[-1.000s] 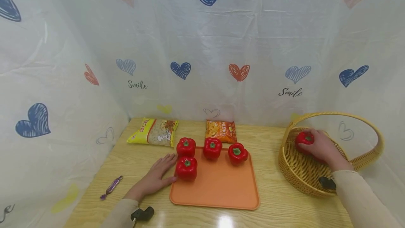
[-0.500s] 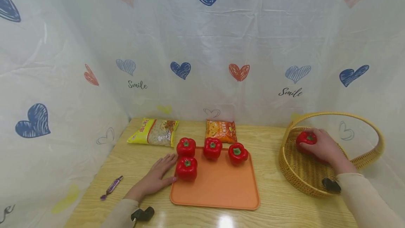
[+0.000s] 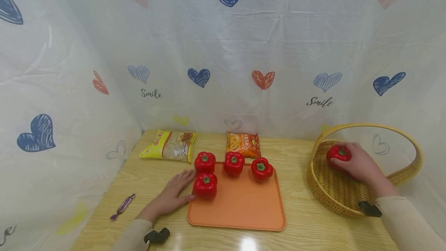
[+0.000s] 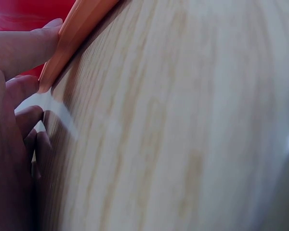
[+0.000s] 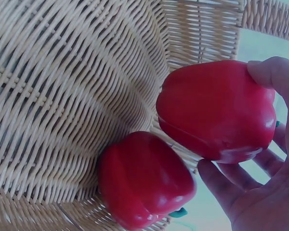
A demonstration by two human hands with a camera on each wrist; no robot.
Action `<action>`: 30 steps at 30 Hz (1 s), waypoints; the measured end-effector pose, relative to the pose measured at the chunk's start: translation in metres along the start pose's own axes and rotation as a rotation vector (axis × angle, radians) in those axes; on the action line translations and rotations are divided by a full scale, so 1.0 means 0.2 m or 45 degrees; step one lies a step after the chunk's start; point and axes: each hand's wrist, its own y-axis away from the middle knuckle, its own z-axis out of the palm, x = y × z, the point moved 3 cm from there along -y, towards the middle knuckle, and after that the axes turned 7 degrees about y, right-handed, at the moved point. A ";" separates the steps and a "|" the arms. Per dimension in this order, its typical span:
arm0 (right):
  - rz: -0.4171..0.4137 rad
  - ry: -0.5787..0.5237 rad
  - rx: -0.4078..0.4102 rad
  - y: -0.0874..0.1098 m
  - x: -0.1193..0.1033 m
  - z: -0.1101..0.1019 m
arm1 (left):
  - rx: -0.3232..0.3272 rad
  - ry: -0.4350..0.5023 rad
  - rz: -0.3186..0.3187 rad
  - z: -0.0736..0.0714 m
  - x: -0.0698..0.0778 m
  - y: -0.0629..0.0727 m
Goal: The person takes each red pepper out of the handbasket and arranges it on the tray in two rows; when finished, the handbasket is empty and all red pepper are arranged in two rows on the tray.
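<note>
My right hand is inside the wicker basket and grips a red bell pepper between thumb and fingers. Below it in the right wrist view, a second red bell pepper with a green stem lies against the basket's woven wall. My left hand rests flat on the table, fingers spread, left of the orange tray. Its thumb touches the tray's rim, beside the nearest bell pepper. Several red bell peppers stand along the tray's left and far sides, stems up.
Behind the tray lie a yellow food bag and an orange snack packet. A purple wrapped candy is at the table's left. The basket's tall handle arches over its far right side. A heart-patterned curtain encloses the table.
My right hand has shifted slightly to the right within the basket, along with the bell pepper it grips. The left hand and the peppers on the tray have stayed still.
</note>
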 end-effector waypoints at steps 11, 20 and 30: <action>-0.040 0.004 0.029 0.05 -0.04 -0.02 | -0.010 0.000 -0.007 0.00 0.00 0.00; -0.091 0.018 0.106 0.11 -0.08 -0.03 | -0.013 0.006 -0.010 0.00 0.00 0.00; -0.080 0.024 0.119 0.17 -0.13 -0.03 | -0.016 0.013 -0.012 0.00 0.00 0.00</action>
